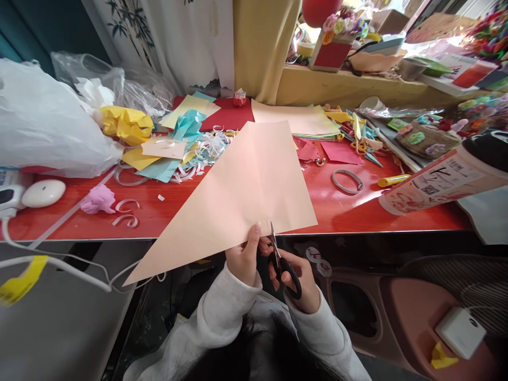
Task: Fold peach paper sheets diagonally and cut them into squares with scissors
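A large pale peach sheet of paper (254, 185) is held up in front of me, with a faint crease down its middle and a long pointed corner at the left. My left hand (245, 256) pinches its lower edge, thumb on top and fingers mostly hidden beneath. Black-handled scissors (277, 254) are in my right hand (304, 280), its fingers through the loops. The blades point up at the paper's lower edge, just right of my left thumb. Whether they are cutting into it is hard to tell.
A red table (190, 211) bears white paper shreds (210, 151), crumpled paper, a grey ring (347, 181) and a tilted drink cup (440, 180). A white plastic bag (43, 121) stands at left. Stacked paper sheets (293, 116) lie at the back. A chair (420, 317) is at lower right.
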A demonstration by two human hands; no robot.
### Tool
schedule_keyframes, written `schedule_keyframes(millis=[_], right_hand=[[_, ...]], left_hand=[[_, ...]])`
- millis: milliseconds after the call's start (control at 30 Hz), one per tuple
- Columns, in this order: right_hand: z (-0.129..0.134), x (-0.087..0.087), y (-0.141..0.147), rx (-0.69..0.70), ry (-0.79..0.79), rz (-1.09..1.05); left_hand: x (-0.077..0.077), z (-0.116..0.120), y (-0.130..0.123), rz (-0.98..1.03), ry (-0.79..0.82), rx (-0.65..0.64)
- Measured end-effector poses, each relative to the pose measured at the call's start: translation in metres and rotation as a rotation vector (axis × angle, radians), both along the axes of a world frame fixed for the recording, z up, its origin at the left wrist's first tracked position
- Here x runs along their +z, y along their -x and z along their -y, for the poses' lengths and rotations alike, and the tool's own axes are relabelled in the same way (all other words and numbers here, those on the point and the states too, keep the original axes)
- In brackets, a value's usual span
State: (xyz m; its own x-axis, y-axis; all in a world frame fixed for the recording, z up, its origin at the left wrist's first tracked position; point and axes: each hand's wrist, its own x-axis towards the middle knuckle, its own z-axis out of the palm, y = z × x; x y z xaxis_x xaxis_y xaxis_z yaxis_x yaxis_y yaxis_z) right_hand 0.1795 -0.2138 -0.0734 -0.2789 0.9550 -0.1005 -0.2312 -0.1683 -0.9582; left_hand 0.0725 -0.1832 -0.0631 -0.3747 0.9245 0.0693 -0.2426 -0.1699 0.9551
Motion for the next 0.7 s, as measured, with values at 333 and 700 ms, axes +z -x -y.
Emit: schedule_keyframes(millis=[333,700], right_hand=[[-0.0008,-0.0075,0.0035,-0.048,0.035,0.012],[0.0017,-0.0065,0.0047,-0.082,0.109,-0.010]], left_hand=[[0.0012,-0.0012,-0.0004,0.055,0.062,0.035],[-0.0034,-0.0026,0.0007,0.101,0.076,-0.014]])
